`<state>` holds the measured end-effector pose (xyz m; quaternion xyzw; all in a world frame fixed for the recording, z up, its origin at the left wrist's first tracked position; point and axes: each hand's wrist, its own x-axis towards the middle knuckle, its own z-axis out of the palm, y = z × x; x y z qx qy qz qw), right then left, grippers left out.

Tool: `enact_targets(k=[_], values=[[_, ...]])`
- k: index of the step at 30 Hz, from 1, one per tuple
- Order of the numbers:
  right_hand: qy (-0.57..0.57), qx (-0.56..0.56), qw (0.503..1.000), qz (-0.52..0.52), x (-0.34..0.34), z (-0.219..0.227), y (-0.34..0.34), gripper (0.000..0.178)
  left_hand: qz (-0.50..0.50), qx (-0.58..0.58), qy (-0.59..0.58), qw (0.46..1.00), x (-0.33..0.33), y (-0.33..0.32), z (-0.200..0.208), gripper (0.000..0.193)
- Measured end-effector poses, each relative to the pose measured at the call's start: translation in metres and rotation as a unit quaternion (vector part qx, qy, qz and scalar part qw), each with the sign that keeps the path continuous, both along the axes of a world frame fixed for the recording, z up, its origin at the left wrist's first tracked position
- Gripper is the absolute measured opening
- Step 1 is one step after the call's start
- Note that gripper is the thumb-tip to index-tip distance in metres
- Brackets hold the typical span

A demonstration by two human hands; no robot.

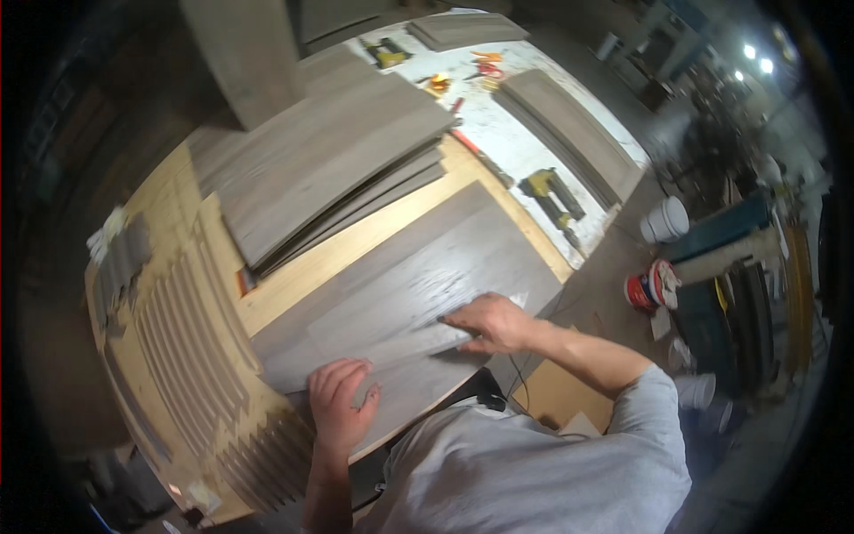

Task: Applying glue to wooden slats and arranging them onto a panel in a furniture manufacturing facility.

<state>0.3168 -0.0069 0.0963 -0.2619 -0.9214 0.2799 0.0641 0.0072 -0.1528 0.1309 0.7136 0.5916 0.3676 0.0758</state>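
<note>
A large grey wood-grain board (400, 267) lies across the near side of the table, with a glossy sheen on part of its face. A paler narrow band runs along it between my hands; whether this is a loose strip is unclear. My left hand (342, 396) rests at the band's left end, fingers bent over the surface and thumb apart. Over the board's right half, my right hand (492, 322) is closed, its fingers pinched near the face. Something small and dark shows by its fingertips, too blurred to name.
Stacked grey panels (329, 169) lie beyond the board. Several narrow strips (187, 347) are lined up at left. On the white far surface are a yellow-green nail gun (551, 200) and more panels (569, 129). Buckets (664, 220) stand on the floor at right.
</note>
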Motion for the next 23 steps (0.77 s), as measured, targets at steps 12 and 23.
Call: enact_targets(k=[12,23], values=[[0.026,0.010,0.988,-0.152,0.086,0.001,-0.001,0.061,-0.056,-0.158,0.306,0.937,0.128,0.096,0.025,0.088],[0.088,-0.091,0.876,-0.465,0.207,0.034,-0.035,0.072,-0.042,-0.343,0.204,0.916,0.114,0.138,0.013,0.071]])
